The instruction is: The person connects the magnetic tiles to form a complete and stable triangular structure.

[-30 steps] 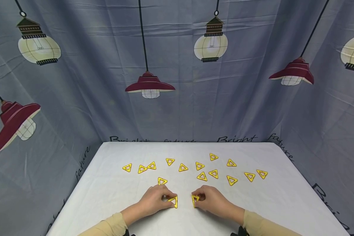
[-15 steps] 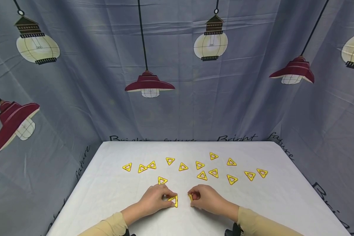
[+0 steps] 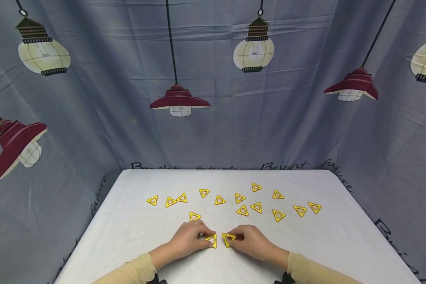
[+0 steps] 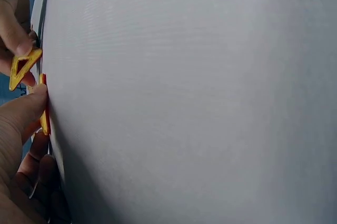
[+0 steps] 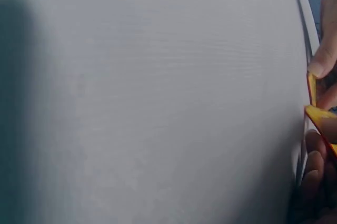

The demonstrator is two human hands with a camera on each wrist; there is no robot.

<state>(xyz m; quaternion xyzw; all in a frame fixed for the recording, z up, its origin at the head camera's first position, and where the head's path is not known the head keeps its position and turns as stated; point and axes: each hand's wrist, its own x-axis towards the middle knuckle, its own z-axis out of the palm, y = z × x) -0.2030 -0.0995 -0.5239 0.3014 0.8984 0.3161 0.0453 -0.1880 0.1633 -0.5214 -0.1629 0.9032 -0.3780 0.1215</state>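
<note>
In the head view my left hand (image 3: 191, 239) pinches a yellow triangular frame (image 3: 214, 241) between thumb and fingers. Opposite it, my right hand (image 3: 251, 241) pinches a second yellow triangular frame (image 3: 225, 240), tilted, a small gap away from the first. Seen from the left wrist, the left hand's triangle (image 4: 44, 121) is nearly edge-on, while the right hand's triangle (image 4: 14, 80) shows its hollow middle. The right wrist view catches both pieces at its right edge, with the right hand's triangle (image 5: 317, 114) partly covered by fingers. Their edges look red there.
More such triangles lie flat across the white table (image 3: 127, 228) beyond the hands. The closest triangle (image 3: 194, 216) is just behind the left hand, which covers part of it. A grey-blue curtain (image 3: 213, 138) with printed lamps surrounds the table's back and sides.
My right hand has moved left, bringing its triangle closer to the left one and turning it to show its face. The left hand has shifted slightly right.
</note>
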